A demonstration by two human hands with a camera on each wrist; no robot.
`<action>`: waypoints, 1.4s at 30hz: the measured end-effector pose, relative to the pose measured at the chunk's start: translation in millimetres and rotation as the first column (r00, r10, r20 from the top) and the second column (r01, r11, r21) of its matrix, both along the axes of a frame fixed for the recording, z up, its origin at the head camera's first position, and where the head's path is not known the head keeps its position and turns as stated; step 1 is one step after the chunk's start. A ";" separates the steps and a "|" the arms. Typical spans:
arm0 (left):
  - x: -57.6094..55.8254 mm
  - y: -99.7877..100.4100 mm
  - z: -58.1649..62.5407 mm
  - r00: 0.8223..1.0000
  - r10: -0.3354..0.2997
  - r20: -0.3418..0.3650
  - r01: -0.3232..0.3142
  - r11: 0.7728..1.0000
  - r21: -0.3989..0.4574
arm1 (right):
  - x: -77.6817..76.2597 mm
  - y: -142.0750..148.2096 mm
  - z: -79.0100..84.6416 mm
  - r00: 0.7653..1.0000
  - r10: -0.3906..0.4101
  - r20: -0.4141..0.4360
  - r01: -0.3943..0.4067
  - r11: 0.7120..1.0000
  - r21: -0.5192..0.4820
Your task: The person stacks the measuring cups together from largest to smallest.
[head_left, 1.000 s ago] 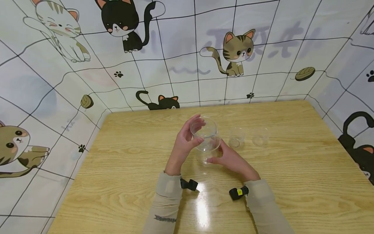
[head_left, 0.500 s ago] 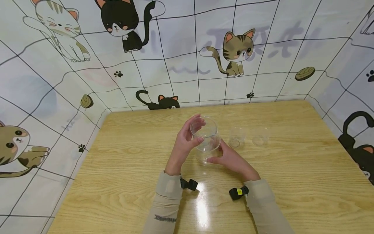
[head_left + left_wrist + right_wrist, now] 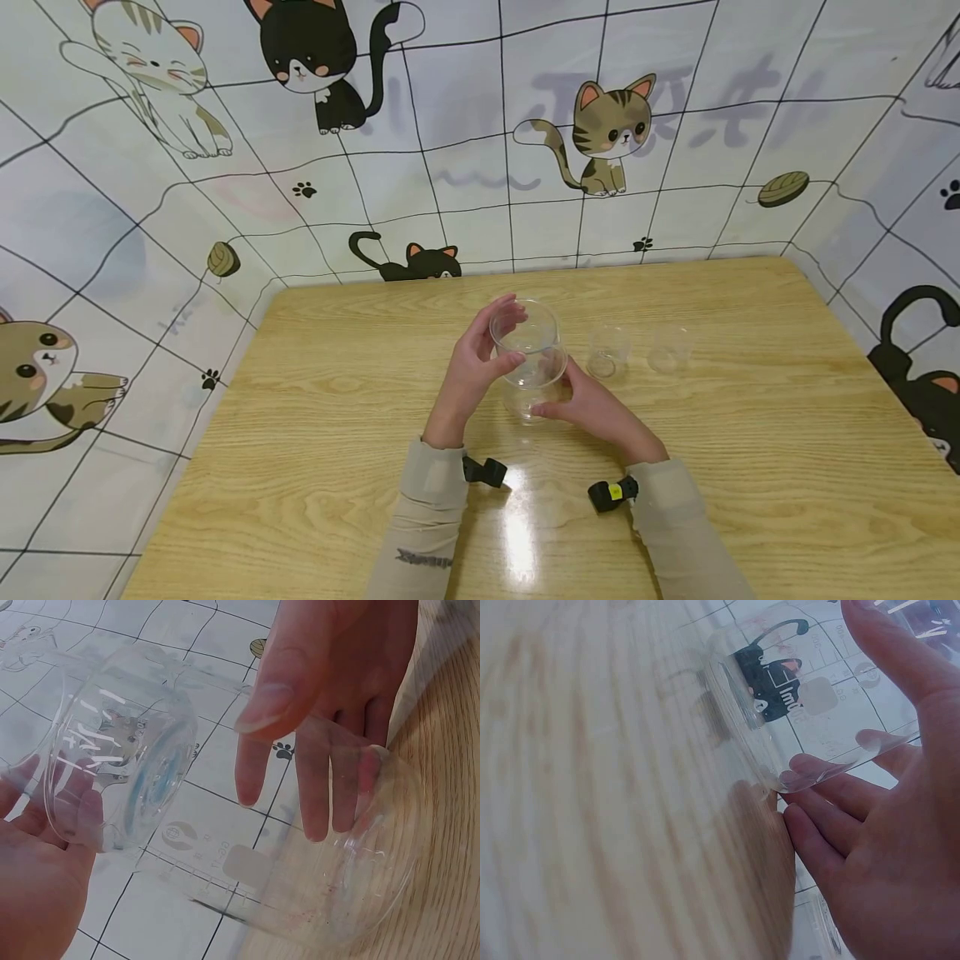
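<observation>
Forearms (image 3: 427,517) converge; left hand (image 3: 474,358) holds upper beaker (image 3: 112,750), right hand (image 3: 591,407) holds lower beaker (image 3: 247,862).

Standing on the wooden table (image 3: 322,467): beaker (image 3: 521,402), cup (image 3: 604,362), second cup (image 3: 667,357).
Near right of the beaker, the cup; farther right, the second cup.

Upper beaker (image 3: 536,332) over lower beaker (image 3: 522,402), two cups (image 3: 608,354) to their right (on the table (image 3: 300,433))

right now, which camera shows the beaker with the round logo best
The left wrist view: the beaker shows large, with its round logo and tick marks visible. The right wrist view shows the logo but crops the beaker; the head view shows clear outlines, print unreadable.
</observation>
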State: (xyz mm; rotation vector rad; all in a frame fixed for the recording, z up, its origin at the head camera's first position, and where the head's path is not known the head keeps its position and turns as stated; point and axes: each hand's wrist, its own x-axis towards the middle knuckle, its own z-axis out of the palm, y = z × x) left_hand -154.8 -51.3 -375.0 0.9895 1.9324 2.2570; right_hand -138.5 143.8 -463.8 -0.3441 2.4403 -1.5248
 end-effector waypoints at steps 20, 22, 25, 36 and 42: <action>-1.6 -1.1 -1.5 0.999 0.034 -0.004 -0.035 0.997 -0.067 | 0.0 -0.8 1.9 1.000 -0.006 0.012 0.006 1.000 -0.009; -1.8 -1.0 -1.6 0.999 0.040 -0.006 -0.041 0.996 -0.074 | 0.1 -0.9 1.7 1.000 -0.007 0.013 0.007 1.000 -0.009; -1.7 -1.2 -1.6 0.999 0.045 -0.006 -0.046 0.996 -0.080 | 0.9 -1.3 3.3 1.000 -0.007 0.017 0.007 1.000 -0.009; -0.3 -0.9 -0.7 0.995 0.103 0.004 -0.101 0.981 -0.163 | 14.5 -5.5 39.0 0.999 0.015 0.045 -0.014 1.000 -0.011; 0.5 -0.9 0.3 0.995 0.104 -0.012 -0.104 0.980 -0.169 | 11.1 -4.4 28.6 0.999 0.014 0.038 -0.013 1.000 -0.015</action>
